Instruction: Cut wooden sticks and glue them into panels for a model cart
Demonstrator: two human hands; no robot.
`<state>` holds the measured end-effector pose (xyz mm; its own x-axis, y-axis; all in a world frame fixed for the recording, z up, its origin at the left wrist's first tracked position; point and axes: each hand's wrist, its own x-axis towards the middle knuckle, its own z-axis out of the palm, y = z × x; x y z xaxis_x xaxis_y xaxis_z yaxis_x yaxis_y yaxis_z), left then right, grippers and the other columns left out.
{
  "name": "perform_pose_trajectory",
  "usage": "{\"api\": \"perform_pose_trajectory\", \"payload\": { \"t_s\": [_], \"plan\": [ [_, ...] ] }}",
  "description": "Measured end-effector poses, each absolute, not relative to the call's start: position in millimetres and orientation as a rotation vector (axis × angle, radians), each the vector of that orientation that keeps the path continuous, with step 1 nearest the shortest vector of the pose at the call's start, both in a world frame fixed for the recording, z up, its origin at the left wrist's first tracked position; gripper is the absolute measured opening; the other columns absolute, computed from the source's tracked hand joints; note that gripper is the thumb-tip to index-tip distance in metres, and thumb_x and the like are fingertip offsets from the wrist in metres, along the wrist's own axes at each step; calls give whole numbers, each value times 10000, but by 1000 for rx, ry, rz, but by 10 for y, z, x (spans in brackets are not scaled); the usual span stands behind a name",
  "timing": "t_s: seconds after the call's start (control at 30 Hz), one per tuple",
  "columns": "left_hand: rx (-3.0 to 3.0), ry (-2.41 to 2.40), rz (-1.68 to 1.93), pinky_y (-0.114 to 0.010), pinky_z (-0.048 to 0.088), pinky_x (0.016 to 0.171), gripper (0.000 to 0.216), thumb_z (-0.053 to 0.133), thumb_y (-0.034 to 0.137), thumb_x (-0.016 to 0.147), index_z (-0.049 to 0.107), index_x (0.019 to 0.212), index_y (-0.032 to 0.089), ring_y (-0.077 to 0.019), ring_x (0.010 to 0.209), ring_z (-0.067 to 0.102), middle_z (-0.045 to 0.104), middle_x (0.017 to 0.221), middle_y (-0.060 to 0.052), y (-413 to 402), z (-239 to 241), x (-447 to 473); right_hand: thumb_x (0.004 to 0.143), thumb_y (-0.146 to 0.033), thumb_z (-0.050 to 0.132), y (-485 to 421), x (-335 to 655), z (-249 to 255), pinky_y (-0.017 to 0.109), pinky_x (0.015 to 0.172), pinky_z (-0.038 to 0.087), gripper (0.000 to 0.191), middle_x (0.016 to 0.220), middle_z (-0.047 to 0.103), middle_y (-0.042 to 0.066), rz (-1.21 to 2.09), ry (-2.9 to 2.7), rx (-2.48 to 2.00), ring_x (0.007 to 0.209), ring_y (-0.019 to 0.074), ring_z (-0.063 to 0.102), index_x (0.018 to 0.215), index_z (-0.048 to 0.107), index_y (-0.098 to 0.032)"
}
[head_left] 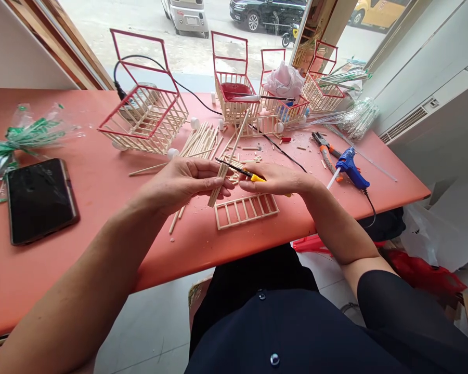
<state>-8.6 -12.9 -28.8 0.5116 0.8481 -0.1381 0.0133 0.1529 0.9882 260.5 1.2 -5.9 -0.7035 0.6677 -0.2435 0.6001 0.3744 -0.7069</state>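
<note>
My left hand point(187, 182) is closed around a small bundle of wooden sticks point(228, 156) that slants up to the right. My right hand point(276, 179) grips yellow-handled cutters point(242, 171), whose black jaws point left at the sticks near my left fingers. Just below both hands a finished ladder-like wooden panel point(246, 210) lies flat on the pink table point(101, 192). A heap of loose sticks point(203, 140) lies behind my hands.
Several red-and-wood stick baskets point(146, 111) stand along the back by the window. A blue glue gun point(349, 166) and orange pliers point(325, 150) lie at the right. A dark tablet point(39, 200) and green-wrapped packets point(19, 137) are at the left.
</note>
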Motion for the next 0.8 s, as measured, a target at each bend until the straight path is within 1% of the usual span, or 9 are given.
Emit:
{"api": "perform_pose_trajectory", "payload": {
  "t_s": [0.07,0.13,0.3,0.47,0.57,0.7,0.8],
  "plan": [
    [1273,843,719,-307,728,754,523,1167,579,634,927,880,184,-237,760,833,859,788,-105,-126,-285,-85,1086,-760,615,12,2612,-41,301,681,361,550,902,567,-16,1268,-2540,-1129,784,154,493,1055,596,-212],
    [1266,837,716,-301,725,751,518,1170,568,634,933,892,187,-231,756,830,864,799,-106,-120,-293,-89,1065,-785,622,7,2606,-39,308,710,368,575,911,574,-8,1234,-2536,-1124,811,162,498,1037,596,-212],
    [1291,854,763,-312,733,765,498,1155,574,667,930,880,184,-231,755,830,872,815,-112,-122,-299,-103,1037,-815,642,-3,2574,-106,317,774,363,605,925,602,4,1089,-2490,-1257,863,179,526,976,584,-216],
    [1342,882,797,-340,735,786,507,1138,581,692,930,902,169,-260,789,837,848,772,-112,-133,-290,-109,1056,-690,675,-34,2519,-188,319,785,344,495,910,614,2,979,-2438,-1323,843,174,519,953,558,-220],
    [1337,895,808,-324,725,773,526,1155,571,654,935,910,166,-250,787,837,855,787,-112,-121,-291,-109,1063,-587,691,-76,2464,-216,318,790,336,411,896,614,0,919,-2408,-1325,831,168,507,941,552,-220],
    [1321,916,806,-310,724,743,531,1171,558,604,936,892,179,-242,765,840,862,789,-98,-91,-296,-119,1081,-456,646,-114,2403,-237,317,782,327,310,872,605,-2,868,-2374,-1356,817,159,496,911,537,-221],
    [1302,929,799,-336,744,775,557,1177,543,593,937,920,162,-270,797,863,879,819,-119,-73,-309,-136,1069,-424,627,-118,2387,-244,316,775,326,264,863,617,0,861,-2374,-1399,811,161,501,923,558,-216]
  ]
}}
